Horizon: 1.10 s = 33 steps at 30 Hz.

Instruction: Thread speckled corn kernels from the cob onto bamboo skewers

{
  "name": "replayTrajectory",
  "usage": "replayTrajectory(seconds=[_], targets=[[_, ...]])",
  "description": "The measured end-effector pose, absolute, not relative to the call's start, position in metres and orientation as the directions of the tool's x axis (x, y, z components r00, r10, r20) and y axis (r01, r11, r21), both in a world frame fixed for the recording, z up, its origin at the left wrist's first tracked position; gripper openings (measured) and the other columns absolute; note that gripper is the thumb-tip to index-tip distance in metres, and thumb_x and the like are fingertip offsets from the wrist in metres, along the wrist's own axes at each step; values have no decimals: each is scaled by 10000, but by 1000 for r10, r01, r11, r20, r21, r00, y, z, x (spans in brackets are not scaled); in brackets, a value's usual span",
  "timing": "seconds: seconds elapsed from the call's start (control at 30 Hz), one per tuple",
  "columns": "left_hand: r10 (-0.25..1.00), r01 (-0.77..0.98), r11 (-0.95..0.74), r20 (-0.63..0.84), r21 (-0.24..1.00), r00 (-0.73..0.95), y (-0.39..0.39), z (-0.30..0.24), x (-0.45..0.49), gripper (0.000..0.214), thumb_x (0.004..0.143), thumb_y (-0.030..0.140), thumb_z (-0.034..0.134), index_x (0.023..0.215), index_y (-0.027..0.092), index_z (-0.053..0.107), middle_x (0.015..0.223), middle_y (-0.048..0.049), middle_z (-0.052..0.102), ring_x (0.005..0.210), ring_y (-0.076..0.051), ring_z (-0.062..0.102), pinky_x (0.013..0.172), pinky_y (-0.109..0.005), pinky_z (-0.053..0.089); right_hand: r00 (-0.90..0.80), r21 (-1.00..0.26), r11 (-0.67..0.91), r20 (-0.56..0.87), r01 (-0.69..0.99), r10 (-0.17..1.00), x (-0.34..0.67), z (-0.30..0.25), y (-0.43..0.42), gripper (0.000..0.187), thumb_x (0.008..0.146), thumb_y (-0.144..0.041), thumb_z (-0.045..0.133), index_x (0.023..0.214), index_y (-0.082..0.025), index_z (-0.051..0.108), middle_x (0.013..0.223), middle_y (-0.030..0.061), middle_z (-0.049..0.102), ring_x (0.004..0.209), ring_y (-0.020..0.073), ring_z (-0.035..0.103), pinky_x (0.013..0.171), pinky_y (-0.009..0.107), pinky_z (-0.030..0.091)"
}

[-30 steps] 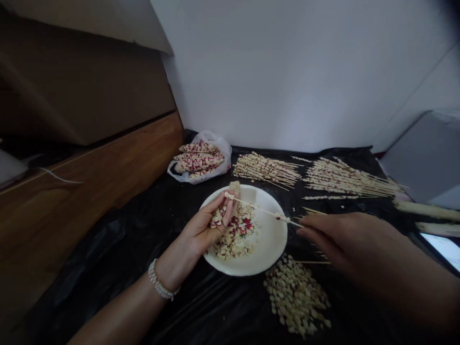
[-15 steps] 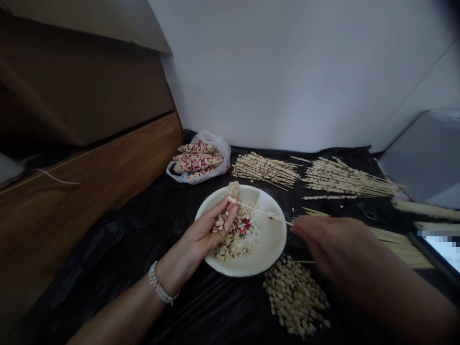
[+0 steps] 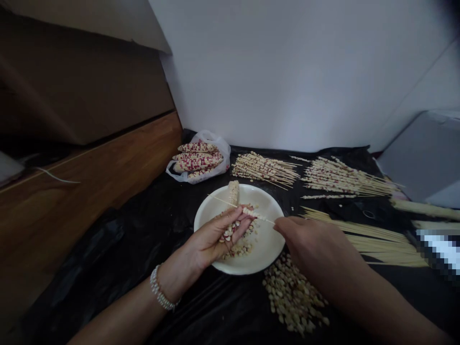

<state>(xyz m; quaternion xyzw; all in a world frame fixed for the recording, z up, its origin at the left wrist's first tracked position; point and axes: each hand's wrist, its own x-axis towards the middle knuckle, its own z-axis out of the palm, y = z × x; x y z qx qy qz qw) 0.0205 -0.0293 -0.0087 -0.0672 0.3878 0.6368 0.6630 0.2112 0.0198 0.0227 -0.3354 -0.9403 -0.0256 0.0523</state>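
Note:
Over the white bowl [image 3: 269, 249], my left hand [image 3: 206, 237] is closed, its palm cupping loose corn kernels [image 3: 229, 233]. Its thumb and fingertips pinch kernels threaded on a thin skewer [image 3: 223, 201]. My right hand [image 3: 319, 244] grips that skewer at its right end, beyond the bowl's right rim. A short row of threaded kernels [image 3: 254, 214] sits between the two hands, and the bare tip sticks out past my left thumb. A bare corncob [image 3: 233, 191] leans at the bowl's far rim. More loose kernels [image 3: 244, 248] lie inside the bowl, partly hidden by my left hand.
A plastic bag of speckled corn cobs [image 3: 199, 160] lies at the back left. Two piles of kernel-covered skewers [image 3: 266, 168] are along the wall. Bare skewers [image 3: 377, 242] lie right, and a kernel heap [image 3: 293, 297] sits on the black sheet [image 3: 136, 258].
My right hand has moved left with the skewer, whose tip now juts out past my left fingers. The threaded kernels now sit close together beside my left fingertips.

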Motion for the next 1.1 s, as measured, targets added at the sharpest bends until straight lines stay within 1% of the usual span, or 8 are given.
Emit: replayTrajectory(seconds=[0.17, 0.27, 0.4, 0.5, 0.67, 0.83, 1.0, 1.1], targets=[[801, -925, 131, -588, 356, -113, -27, 0, 12, 333, 844, 42, 549, 1158, 131, 616, 953, -124, 730, 834, -218, 720, 661, -269, 609, -705, 149, 690, 166, 709, 689, 227, 32, 32, 176, 776, -80, 489, 708, -222, 568, 629, -21, 587, 496, 125, 492, 475, 290, 178], [804, -914, 160, -587, 373, -99, -27, 0, 13, 322, 836, 40, 561, 1147, 98, 617, 932, -138, 732, 826, -219, 721, 691, -277, 607, -728, 191, 706, 276, 682, 628, 232, 35, 35, 160, 839, -187, 497, 708, -214, 585, 645, 0, 590, 539, 141, 507, 501, 294, 243], [808, -892, 209, -585, 402, -74, -30, -3, 25, 276, 811, 21, 583, 1072, 84, 647, 921, -136, 733, 847, -215, 717, 732, -277, 597, -746, 213, 752, 450, 624, 492, 222, 30, 24, 303, 887, -379, 498, 1066, -151, 588, 849, 79, 630, 784, 231, 564, 675, 355, 367], [815, -882, 267, -579, 389, -8, -34, -4, 34, 259, 807, 15, 580, 1039, 99, 659, 936, -125, 734, 847, -217, 718, 732, -286, 596, -796, 194, 818, 429, 542, 426, 207, 17, 12, 362, 851, -244, 544, 1193, -127, 526, 941, 89, 633, 837, 231, 562, 723, 359, 377], [814, -897, 274, -580, 348, 23, -33, -4, 29, 294, 839, 23, 531, 1115, 78, 619, 949, -143, 731, 887, -236, 710, 749, -316, 591, -833, 138, 857, 355, 497, 425, 201, 3, 9, 602, 695, -17, 528, 1287, -64, 429, 855, 48, 629, 678, 159, 551, 627, 298, 368], [843, -897, 272, -535, 347, 49, -31, -6, 20, 336, 887, 93, 484, 1214, 74, 557, 1046, -177, 704, 1024, -258, 664, 793, -314, 573, -827, 210, 808, 265, 551, 495, 205, 9, 25, 303, 766, -48, 480, 1041, -145, 561, 758, 25, 571, 645, 189, 524, 610, 330, 328], [839, -918, 321, -520, 233, 162, -30, -11, 17, 473, 918, 236, 458, 1307, -33, 439, 1160, -259, 627, 1153, -325, 577, 872, -361, 538, -774, 75, 789, 274, 609, 571, 205, 13, 31, 178, 836, -82, 428, 907, -185, 556, 846, 44, 531, 613, 155, 471, 541, 299, 261], [832, -938, 297, -529, 176, 165, -27, -13, 12, 492, 943, 261, 386, 1360, 0, 388, 1234, -242, 591, 1184, -313, 554, 893, -377, 528, -843, -90, 886, 279, 454, 460, 206, 14, 23, 288, 811, -54, 420, 1017, -208, 549, 874, 25, 544, 656, 140, 494, 559, 276, 284]])
